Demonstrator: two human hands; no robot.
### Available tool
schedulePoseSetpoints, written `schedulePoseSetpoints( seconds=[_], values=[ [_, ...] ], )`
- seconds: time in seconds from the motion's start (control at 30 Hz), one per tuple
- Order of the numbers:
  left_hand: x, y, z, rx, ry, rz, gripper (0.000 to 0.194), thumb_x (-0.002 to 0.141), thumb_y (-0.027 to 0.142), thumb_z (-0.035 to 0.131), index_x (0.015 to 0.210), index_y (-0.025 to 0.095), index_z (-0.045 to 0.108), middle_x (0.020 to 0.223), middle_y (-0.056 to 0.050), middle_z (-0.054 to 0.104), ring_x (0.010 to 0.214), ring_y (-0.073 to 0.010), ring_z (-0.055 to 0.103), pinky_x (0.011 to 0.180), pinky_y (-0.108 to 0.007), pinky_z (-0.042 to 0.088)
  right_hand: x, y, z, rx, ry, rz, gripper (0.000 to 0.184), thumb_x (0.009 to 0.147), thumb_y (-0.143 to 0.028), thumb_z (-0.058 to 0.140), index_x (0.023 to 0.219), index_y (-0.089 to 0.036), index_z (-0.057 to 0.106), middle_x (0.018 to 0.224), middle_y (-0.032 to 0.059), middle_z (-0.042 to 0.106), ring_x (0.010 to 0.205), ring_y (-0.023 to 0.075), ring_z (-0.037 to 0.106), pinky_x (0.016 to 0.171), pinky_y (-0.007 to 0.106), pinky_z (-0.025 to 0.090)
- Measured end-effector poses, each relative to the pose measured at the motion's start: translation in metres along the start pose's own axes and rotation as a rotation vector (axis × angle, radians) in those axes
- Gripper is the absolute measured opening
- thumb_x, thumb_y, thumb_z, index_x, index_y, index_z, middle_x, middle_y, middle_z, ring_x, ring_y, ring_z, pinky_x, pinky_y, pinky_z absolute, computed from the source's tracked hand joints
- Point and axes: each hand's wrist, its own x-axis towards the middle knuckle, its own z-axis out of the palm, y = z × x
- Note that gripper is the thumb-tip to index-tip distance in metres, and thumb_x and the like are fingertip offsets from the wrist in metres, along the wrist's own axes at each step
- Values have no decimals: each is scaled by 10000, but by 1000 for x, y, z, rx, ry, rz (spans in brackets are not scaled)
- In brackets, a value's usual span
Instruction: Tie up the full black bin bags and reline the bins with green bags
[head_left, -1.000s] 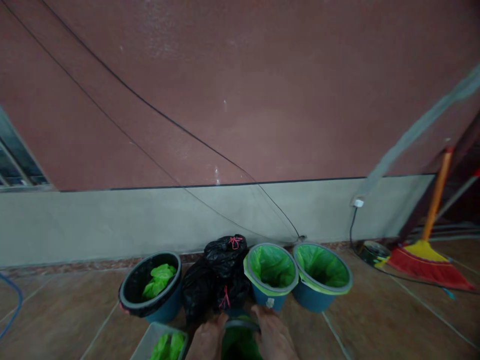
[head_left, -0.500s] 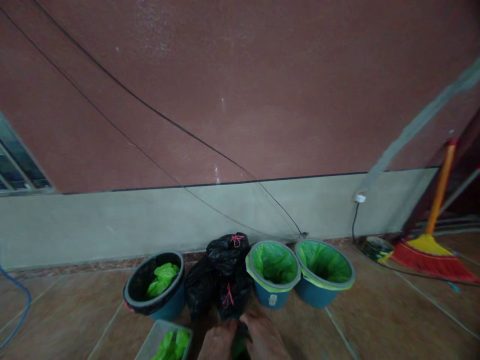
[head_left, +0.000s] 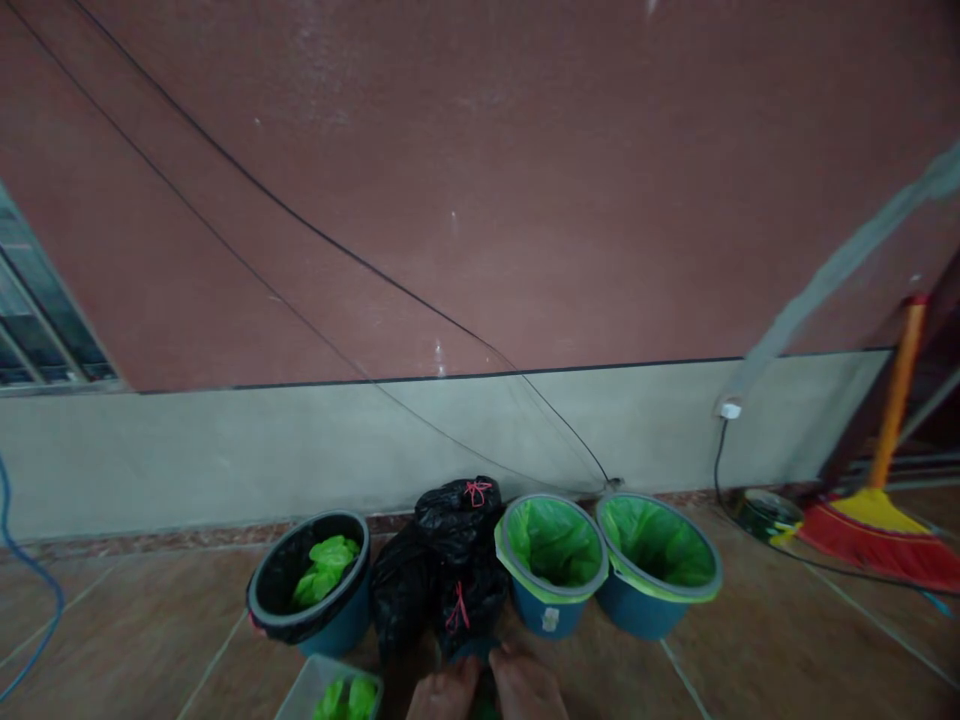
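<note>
My left hand (head_left: 444, 690) and my right hand (head_left: 526, 684) are close together at the bottom middle, fingers curled down. Between them shows the blue edge (head_left: 474, 650) of what looks like a bucket, with dark green below it; the frame cuts off the rest. Just beyond stand black tied garbage bags (head_left: 459, 515) with pink-red ties. Right of these are two blue buckets, one (head_left: 551, 618) beside the other (head_left: 649, 612), both lined with green bags. A third blue bucket (head_left: 341, 622), left of the bags, has a black liner and crumpled green plastic (head_left: 328, 570) inside.
A translucent tub (head_left: 300, 690) holding green plastic sits at lower left. A broom (head_left: 896, 400) leans at the right, near a roll of tape (head_left: 766, 512) and a black cable (head_left: 825, 568). A blue hose (head_left: 45, 620) lies left. The wall (head_left: 225, 450) rises behind.
The view has tilted up slightly, so the scene sits a little lower. Both hands remain together at the bottom middle, with more of the blue edge showing between them.
</note>
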Motion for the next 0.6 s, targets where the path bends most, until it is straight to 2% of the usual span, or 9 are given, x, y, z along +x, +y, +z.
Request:
schedulePoseSetpoints(
  seconds=[0.13,0.23,0.3,0.4,0.47,0.6],
  values=[
    [-6,-4,-12,-98,90,-8,502,748,113,469,1219,258,564,1212,-43,641,1133,-197,581,993,-301,416,-2,16,15,33,119,-18,393,779,-40,437,1031,-202,691,952,77,736,890,204,687,760,235,503],
    [-8,-13,-18,-112,163,-48,636,720,157,503,1355,198,475,1381,-76,523,1271,-213,475,1085,-327,328,-5,38,21,63,197,-10,362,768,-84,502,1057,-211,682,991,83,732,939,214,677,814,250,494],
    [-9,-20,-18,-81,156,-114,697,725,192,507,1414,158,405,1443,-99,453,1326,-226,415,1109,-350,293,-7,52,19,59,216,29,314,782,-123,524,1039,-205,686,1011,96,727,955,225,673,835,266,490],
    [-12,-30,-17,-35,124,-188,703,758,203,483,1443,112,352,1475,-122,405,1343,-229,396,1104,-347,295,-11,65,6,37,203,126,300,831,-169,503,1079,-176,672,1050,114,714,984,229,665,863,287,484],
    [-15,-33,-19,-29,124,-210,648,813,192,424,1447,93,338,1469,-136,410,1331,-221,415,1086,-327,314,-13,64,-7,16,183,188,320,856,-173,481,1125,-140,650,1092,127,699,1023,223,652,884,284,474],
    [-18,-36,-26,-69,84,-251,521,909,188,291,1415,111,388,1296,-149,589,1183,-207,564,997,-293,390,-15,51,-30,-20,173,261,339,878,-144,450,1166,-95,623,1149,141,674,1089,212,621,939,274,437]
  ],
)
